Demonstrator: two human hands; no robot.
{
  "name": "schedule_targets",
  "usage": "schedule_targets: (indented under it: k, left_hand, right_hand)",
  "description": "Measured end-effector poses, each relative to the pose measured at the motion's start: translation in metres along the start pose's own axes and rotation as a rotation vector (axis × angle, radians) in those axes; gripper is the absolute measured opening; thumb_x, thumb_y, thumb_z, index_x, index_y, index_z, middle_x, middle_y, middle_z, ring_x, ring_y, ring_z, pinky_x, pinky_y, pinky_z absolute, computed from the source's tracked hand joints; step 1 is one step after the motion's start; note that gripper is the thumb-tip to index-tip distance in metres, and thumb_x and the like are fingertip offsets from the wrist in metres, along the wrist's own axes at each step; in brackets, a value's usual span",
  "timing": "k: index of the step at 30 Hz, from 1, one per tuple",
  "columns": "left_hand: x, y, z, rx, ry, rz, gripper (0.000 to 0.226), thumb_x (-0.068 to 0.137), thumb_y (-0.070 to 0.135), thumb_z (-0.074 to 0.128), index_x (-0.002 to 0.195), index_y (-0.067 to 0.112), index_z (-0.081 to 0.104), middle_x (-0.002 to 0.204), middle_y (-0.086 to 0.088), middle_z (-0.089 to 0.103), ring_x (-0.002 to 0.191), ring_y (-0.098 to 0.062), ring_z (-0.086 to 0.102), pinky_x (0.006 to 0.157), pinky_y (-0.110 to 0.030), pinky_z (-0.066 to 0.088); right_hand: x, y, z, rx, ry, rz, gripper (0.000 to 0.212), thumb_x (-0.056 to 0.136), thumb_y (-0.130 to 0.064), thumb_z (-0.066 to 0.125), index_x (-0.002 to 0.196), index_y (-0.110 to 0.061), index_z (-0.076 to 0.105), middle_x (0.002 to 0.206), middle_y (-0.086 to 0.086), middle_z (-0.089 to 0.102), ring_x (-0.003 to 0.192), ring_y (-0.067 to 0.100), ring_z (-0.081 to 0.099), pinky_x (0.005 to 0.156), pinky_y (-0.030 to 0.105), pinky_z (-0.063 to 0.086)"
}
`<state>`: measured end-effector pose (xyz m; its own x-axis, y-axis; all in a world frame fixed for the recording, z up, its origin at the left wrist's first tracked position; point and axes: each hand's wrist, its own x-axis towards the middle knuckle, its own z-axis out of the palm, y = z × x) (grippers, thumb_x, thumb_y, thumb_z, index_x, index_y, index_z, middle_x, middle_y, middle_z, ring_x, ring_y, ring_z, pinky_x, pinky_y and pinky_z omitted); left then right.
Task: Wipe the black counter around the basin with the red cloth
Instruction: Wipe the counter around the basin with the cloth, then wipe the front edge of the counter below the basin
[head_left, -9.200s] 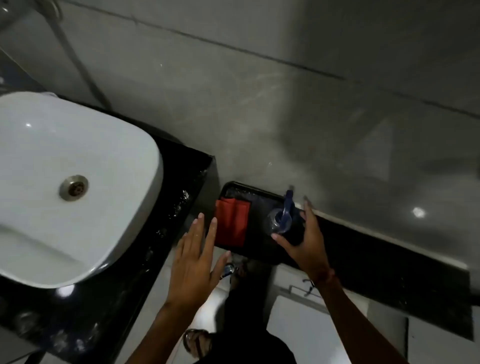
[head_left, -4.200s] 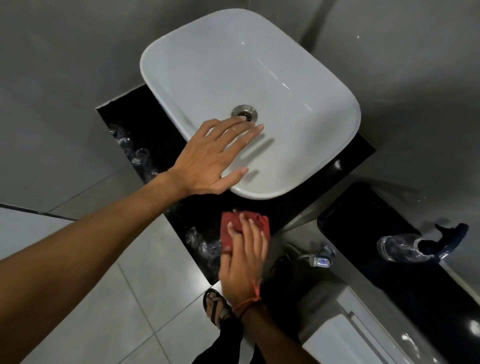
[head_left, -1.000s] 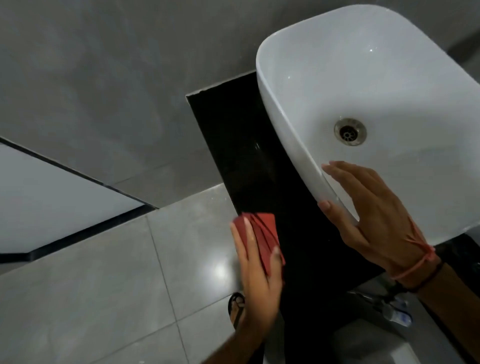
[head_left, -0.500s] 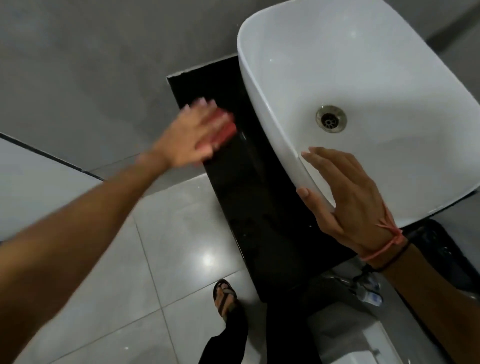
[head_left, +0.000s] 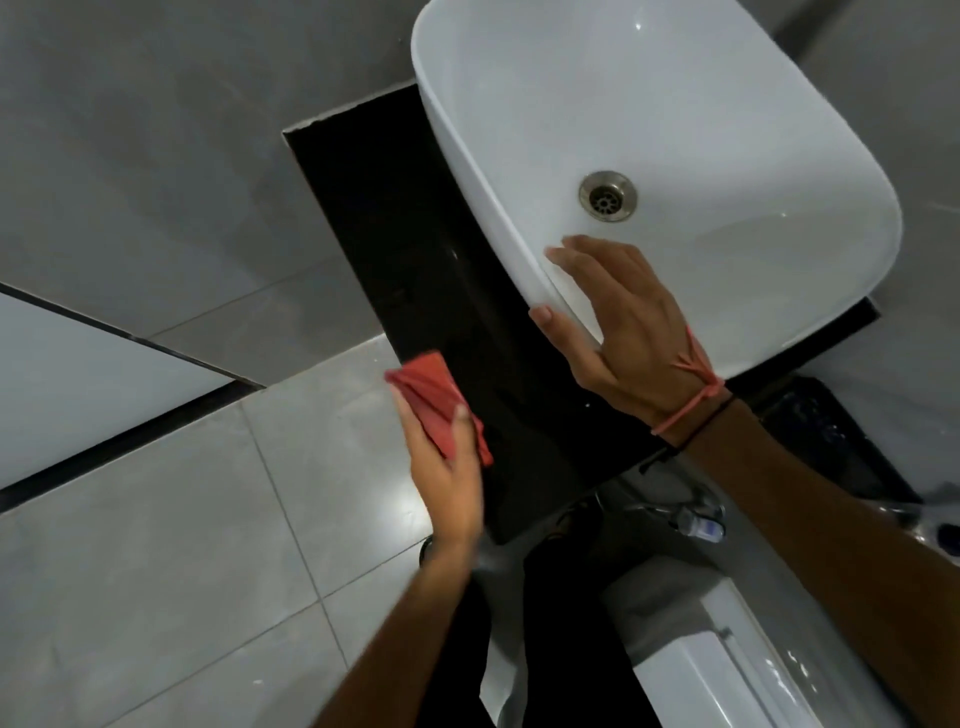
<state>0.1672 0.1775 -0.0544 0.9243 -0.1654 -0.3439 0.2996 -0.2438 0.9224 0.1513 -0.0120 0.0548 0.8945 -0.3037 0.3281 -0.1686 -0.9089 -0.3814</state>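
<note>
Black counter (head_left: 415, 249) runs left of the white basin (head_left: 727, 130). My left hand (head_left: 447, 467) pinches the red cloth (head_left: 431, 395) at its near-left edge. My right hand (head_left: 628, 332) rests spread on the basin's rim.

One basin (head_left: 701, 130), one red cloth (head_left: 434, 400), two hands.

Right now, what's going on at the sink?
A person is wiping the black counter beside the white basin. The left hand holds a folded red cloth at the counter's outer edge, on the strip to the left of the basin. The right hand, with a pink cord at the wrist, rests on the basin's rim, fingers inside and thumb outside. No water droplets are visible on the strip. The counter behind the basin is out of sight.
</note>
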Motion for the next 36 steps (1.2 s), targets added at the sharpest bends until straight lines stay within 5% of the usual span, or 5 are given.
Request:
schedule_targets:
  k: [3,10,18,23,36]
  left_hand:
    - [-0.076,-0.019,0.009,0.516,-0.002,0.186,0.071,0.104,0.046,0.043,0.162,0.033,0.004,0.173,-0.004,-0.001,0.159,-0.014,-0.001,0.128,-0.03,0.005]
    - [-0.095,-0.017,0.039,1.232,-0.326,0.728,0.076,0.097,0.052,0.048,0.161,0.024,0.018,0.169,-0.016,0.021,0.157,-0.035,0.016,0.128,-0.052,0.011]
    - [-0.031,0.034,0.073,1.06,-0.823,1.125,0.056,0.103,0.043,0.04,0.156,0.026,0.035,0.167,-0.014,0.03,0.157,-0.029,0.025,0.131,-0.048,0.018]
    - [-0.04,0.051,0.066,0.971,-0.66,0.798,0.058,0.1,0.032,0.053,0.152,0.009,0.041,0.154,-0.018,0.046,0.138,-0.035,0.048,0.119,-0.044,0.041]
    - [-0.066,0.073,0.142,0.973,-0.646,0.27,0.065,0.076,0.024,0.088,0.129,0.0,0.059,0.123,-0.021,0.07,0.117,-0.04,0.064,0.098,-0.039,0.05]
  right_hand:
    - [0.0,-0.002,-0.002,0.017,-0.023,0.039,0.07,0.101,-0.059,0.037,0.132,-0.002,0.062,0.135,0.02,0.064,0.128,0.033,0.058,0.108,0.044,0.049]
    - [-0.004,-0.012,-0.013,0.154,-0.021,0.116,0.054,0.098,-0.041,0.051,0.134,-0.003,0.062,0.146,0.018,0.058,0.139,0.031,0.051,0.118,0.049,0.039]
    - [-0.136,0.004,-0.035,0.365,0.824,0.655,0.032,0.106,-0.03,0.044,0.119,-0.006,0.062,0.114,0.004,0.06,0.106,0.006,0.059,0.096,0.025,0.047]
    - [-0.195,0.009,0.001,1.251,0.53,1.549,0.027,0.1,-0.028,0.059,0.124,-0.017,0.059,0.119,0.003,0.063,0.118,0.025,0.059,0.093,0.035,0.049]
    - [-0.19,0.05,0.004,1.272,0.663,1.482,0.029,0.09,-0.003,0.072,0.118,-0.005,0.065,0.108,0.014,0.07,0.098,0.022,0.067,0.099,0.041,0.055]
